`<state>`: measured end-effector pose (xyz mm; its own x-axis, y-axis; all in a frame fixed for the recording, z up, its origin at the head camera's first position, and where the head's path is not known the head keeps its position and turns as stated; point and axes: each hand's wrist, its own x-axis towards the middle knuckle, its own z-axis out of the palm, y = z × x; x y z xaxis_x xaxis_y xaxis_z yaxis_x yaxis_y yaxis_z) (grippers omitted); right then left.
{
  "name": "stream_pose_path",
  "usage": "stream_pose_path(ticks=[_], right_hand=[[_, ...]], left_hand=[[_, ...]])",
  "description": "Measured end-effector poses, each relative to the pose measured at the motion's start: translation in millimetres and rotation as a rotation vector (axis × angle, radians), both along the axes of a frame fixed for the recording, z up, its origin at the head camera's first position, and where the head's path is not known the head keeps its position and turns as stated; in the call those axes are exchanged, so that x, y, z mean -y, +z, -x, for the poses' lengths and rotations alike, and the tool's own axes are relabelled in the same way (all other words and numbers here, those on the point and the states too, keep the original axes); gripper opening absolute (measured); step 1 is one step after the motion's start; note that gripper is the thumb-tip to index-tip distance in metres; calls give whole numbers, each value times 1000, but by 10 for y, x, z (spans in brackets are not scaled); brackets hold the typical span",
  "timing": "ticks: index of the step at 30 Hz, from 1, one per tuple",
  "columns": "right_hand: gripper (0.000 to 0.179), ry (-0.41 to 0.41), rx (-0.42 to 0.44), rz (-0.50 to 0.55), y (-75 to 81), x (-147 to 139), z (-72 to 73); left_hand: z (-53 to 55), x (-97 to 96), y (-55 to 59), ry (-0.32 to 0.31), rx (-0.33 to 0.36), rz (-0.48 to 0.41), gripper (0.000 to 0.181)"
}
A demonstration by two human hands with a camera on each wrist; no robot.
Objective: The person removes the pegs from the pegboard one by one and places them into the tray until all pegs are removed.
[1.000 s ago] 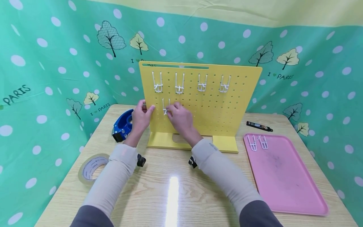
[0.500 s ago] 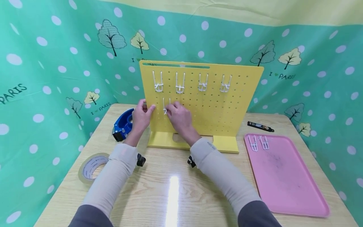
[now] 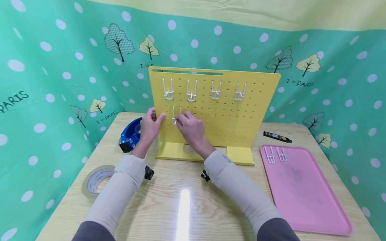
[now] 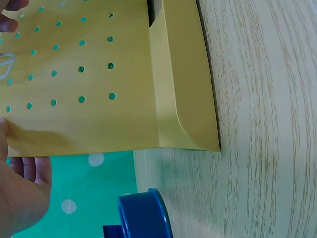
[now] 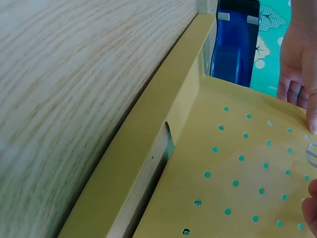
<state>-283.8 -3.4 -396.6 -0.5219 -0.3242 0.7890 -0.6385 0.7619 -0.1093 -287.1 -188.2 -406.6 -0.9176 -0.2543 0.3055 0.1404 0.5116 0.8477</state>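
Observation:
A yellow pegboard stands upright on the table, its left edge gripped by my left hand, thumb in front and fingers behind. The left wrist view shows those fingers behind the edge. My right hand pinches a white wire pegboard hook against the board, below the upper row; its right part is hidden by the fingers. Several matching hooks hang above, among them one at the left and one at the right. Only the fingertips of my right hand enter the right wrist view.
On the right a pink tray holds two more white wire hooks. Behind it lies a black pen-like item. A blue tape dispenser stands left of the board, and a roll of tape lies nearer by my left forearm.
Both hands stay in nearly the same places. The lower part of the pinched hook has shifted slightly under my right fingers. The head view has tilted a little.

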Motion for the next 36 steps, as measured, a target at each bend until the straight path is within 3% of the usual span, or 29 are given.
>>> stream_pose_path(ticks=[9, 19, 36], right_hand=[[4, 47, 29, 25, 69, -188, -152], [4, 90, 144, 24, 110, -744, -352], [5, 10, 514, 10, 144, -1799, -544]], left_hand=[[-11, -2, -34, -2, 25, 13, 39], [-39, -3, -41, 5, 38, 18, 36], [-50, -20, -8, 9, 30, 19, 37]])
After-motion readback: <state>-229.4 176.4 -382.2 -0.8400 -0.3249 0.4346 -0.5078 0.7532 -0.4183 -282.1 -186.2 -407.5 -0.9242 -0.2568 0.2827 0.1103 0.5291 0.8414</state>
